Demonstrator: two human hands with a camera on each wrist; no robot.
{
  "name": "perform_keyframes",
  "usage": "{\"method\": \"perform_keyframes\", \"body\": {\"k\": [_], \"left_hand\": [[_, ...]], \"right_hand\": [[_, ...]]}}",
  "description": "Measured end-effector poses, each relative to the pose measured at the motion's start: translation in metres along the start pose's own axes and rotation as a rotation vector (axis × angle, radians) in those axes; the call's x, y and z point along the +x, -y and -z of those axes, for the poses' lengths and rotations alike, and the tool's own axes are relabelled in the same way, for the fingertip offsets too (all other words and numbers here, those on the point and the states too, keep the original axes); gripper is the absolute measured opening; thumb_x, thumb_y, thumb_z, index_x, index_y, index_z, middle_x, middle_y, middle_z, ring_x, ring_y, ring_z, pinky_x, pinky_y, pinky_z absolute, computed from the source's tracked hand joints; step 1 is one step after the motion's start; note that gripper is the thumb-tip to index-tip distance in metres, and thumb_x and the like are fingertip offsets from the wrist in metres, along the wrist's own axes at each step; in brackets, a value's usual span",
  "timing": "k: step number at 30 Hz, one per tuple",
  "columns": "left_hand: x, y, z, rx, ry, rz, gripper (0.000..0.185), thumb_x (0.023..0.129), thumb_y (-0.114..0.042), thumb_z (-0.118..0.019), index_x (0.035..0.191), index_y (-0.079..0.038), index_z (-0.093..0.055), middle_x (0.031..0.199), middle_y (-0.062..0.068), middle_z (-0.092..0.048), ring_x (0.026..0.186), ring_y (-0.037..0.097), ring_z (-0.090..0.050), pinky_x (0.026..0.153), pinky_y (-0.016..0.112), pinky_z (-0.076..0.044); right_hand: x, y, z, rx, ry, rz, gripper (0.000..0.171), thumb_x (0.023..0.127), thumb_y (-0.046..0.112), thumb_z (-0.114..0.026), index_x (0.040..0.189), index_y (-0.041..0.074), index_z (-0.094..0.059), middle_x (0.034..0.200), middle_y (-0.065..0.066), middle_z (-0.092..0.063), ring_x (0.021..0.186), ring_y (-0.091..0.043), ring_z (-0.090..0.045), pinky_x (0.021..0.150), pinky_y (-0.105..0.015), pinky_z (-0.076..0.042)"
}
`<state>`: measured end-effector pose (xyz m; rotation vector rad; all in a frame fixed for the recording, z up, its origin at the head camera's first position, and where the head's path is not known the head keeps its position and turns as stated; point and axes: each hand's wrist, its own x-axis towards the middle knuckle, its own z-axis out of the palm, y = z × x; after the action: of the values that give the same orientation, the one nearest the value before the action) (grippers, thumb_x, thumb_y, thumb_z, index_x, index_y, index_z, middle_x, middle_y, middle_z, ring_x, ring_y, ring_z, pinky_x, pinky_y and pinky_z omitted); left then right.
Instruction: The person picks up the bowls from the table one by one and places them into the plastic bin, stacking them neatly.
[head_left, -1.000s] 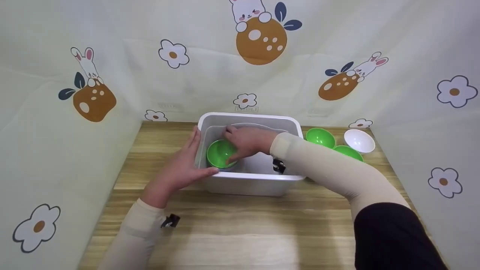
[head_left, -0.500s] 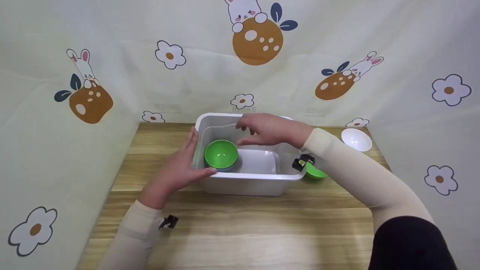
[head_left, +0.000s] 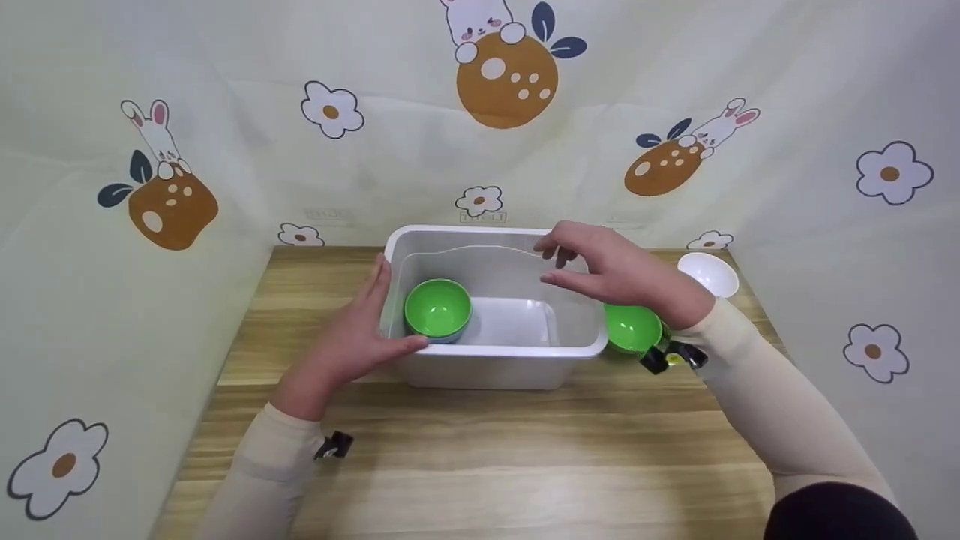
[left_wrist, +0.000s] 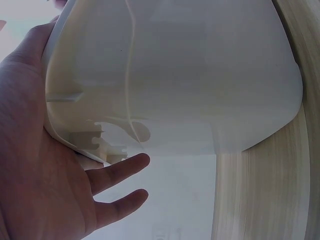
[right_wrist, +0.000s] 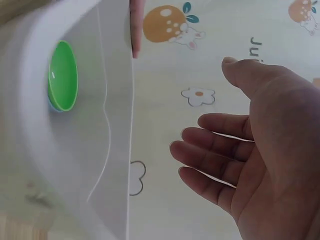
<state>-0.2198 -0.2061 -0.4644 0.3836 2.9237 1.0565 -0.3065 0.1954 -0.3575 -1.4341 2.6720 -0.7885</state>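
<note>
My left hand (head_left: 341,352) rests against the left end of a white plastic bin (head_left: 495,351). Its thumb lies on the front rim, and in the left wrist view the visible fingers are straight and spread. Inside the bin, at the left, sits a green bowl (head_left: 437,308) with a bluish edge showing beneath it. My right hand (head_left: 626,274) hovers over the bin's right end, holding nothing, its fingers loosely bent. Just right of the bin is another green bowl (head_left: 634,328), partly covered by the right wrist.
A white bowl (head_left: 707,275) stands at the back right of the wooden table (head_left: 465,450), partly behind the right hand. Patterned cloth (head_left: 405,157) hangs at the back and both sides.
My right hand has let go of the green bowl inside the bin, risen, and moved right toward the bowls outside. The left hand keeps its place on the bin.
</note>
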Motion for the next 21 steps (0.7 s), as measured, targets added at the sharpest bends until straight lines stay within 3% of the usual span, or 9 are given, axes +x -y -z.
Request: {"method": "perform_keyframes", "body": {"k": [6, 11, 21], "left_hand": [[-0.001, -0.001, 0.001, -0.001, -0.003, -0.003, 0.141, 0.082, -0.08, -0.082, 0.179, -0.02, 0.001, 0.186, 0.01, -0.002, 0.158, 0.054, -0.036, 0.119, 0.073, -0.04], [-0.001, 0.0, 0.0, 0.013, 0.0, 0.007, 0.139, 0.084, -0.076, -0.083, 0.179, -0.021, 0.002, 0.186, 0.01, -0.001, 0.156, 0.056, -0.038, 0.117, 0.075, -0.041], [-0.001, -0.001, 0.0, -0.018, 0.005, 0.003, 0.138, 0.086, -0.068, -0.087, 0.179, -0.019, 0.001, 0.186, 0.005, 0.003, 0.157, 0.055, -0.036, 0.118, 0.073, -0.041]], "right_hand": [[-0.034, -0.014, -0.002, 0.011, -0.089, -0.031, 0.036, 0.105, 0.028, -0.08, 0.133, 0.007, -0.071, 0.121, -0.003, -0.069, 0.105, -0.019, -0.071, 0.085, -0.04, -0.059], [-0.058, -0.026, -0.005, 0.008, -0.162, -0.078, 0.035, 0.103, 0.023, -0.082, 0.132, 0.007, -0.072, 0.123, -0.004, -0.069, 0.104, -0.019, -0.071, 0.09, -0.039, -0.06], [-0.097, -0.047, -0.024, -0.009, -0.252, -0.298, 0.034, 0.104, 0.025, -0.081, 0.13, 0.004, -0.072, 0.12, -0.009, -0.069, 0.104, -0.028, -0.072, 0.089, -0.05, -0.06]]}}
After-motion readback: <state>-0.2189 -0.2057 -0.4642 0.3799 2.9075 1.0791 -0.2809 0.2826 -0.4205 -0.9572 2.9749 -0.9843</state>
